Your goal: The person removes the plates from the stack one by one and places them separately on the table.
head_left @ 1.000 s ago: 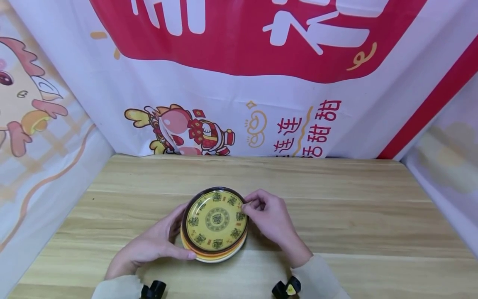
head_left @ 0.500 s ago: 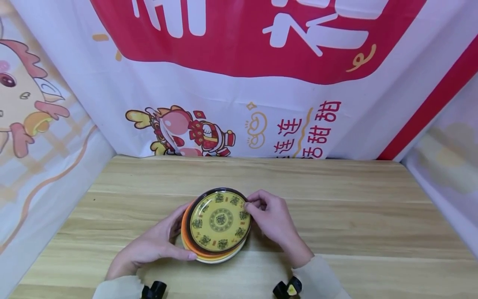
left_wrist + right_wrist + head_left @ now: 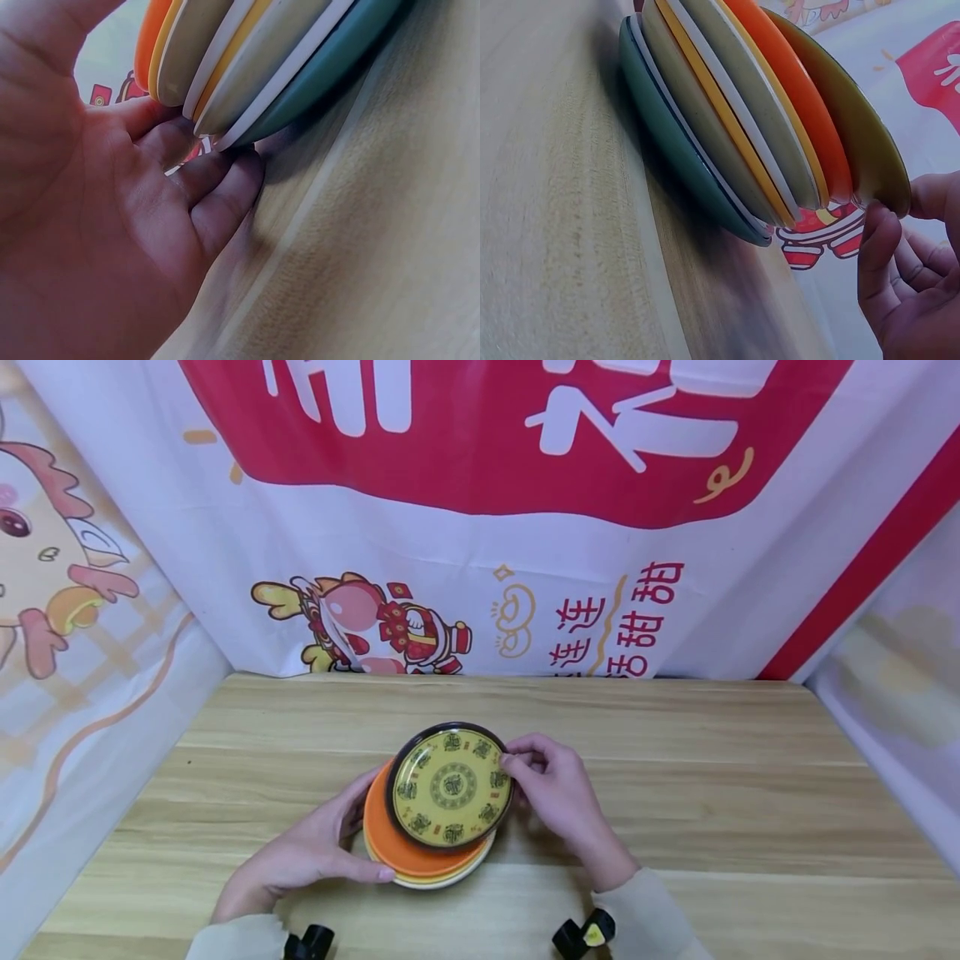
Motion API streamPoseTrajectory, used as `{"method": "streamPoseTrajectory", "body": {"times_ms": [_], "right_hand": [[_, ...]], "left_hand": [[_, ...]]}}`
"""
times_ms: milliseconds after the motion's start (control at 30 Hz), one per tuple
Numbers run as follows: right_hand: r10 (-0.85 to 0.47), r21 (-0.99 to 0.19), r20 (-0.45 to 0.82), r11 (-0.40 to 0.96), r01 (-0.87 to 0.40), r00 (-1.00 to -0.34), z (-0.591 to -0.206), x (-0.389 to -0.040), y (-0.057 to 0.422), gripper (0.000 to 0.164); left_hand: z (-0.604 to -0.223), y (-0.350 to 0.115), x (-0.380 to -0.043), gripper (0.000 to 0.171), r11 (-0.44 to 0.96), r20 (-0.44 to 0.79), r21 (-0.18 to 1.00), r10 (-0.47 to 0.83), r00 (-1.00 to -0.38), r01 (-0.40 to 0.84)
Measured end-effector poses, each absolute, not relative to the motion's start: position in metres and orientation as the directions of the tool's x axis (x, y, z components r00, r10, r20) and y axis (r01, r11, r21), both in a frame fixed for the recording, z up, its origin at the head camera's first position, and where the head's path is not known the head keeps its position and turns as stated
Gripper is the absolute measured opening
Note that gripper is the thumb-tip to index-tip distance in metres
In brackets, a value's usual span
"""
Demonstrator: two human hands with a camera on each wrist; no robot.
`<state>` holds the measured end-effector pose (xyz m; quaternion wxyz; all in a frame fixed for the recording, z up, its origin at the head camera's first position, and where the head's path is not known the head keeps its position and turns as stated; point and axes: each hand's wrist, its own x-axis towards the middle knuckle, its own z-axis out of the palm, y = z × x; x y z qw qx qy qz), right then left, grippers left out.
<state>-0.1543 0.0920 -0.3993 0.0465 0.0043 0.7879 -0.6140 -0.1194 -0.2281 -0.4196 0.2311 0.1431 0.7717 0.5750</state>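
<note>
A yellow patterned plate [image 3: 452,787] with a dark rim is pinched at its right edge by my right hand [image 3: 558,793]. It sits raised and shifted up-right over a stack topped by an orange plate [image 3: 401,847]. In the right wrist view, the patterned plate's olive underside [image 3: 851,112] tilts away from the orange plate. My left hand [image 3: 318,843] holds the stack's left side, its thumb near the front rim and fingers behind. Below the orange one are several yellow, white and beige plates, with a green plate [image 3: 322,79] at the bottom.
The stack stands on a wood-grain table [image 3: 720,810]. A white and red printed cloth [image 3: 480,539] hangs along the table's back edge. More printed cloth [image 3: 97,693] closes off the left side, and a pale cloth [image 3: 900,693] the right.
My right hand has slid the patterned plate right, then lifted it up-right from the stack, baring more of the orange plate. The left hand has kept its place on the stack.
</note>
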Motion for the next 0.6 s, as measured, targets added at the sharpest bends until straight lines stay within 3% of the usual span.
{"method": "streamPoseTrajectory", "body": {"times_ms": [600], "right_hand": [[0.142, -0.988, -0.142, 0.044, 0.150, -0.980, -0.407, -0.168, 0.108, 0.027]], "left_hand": [[-0.406, -0.231, -0.114, 0.108, 0.345, -0.161, 0.939, 0.441, -0.883, 0.001]]}}
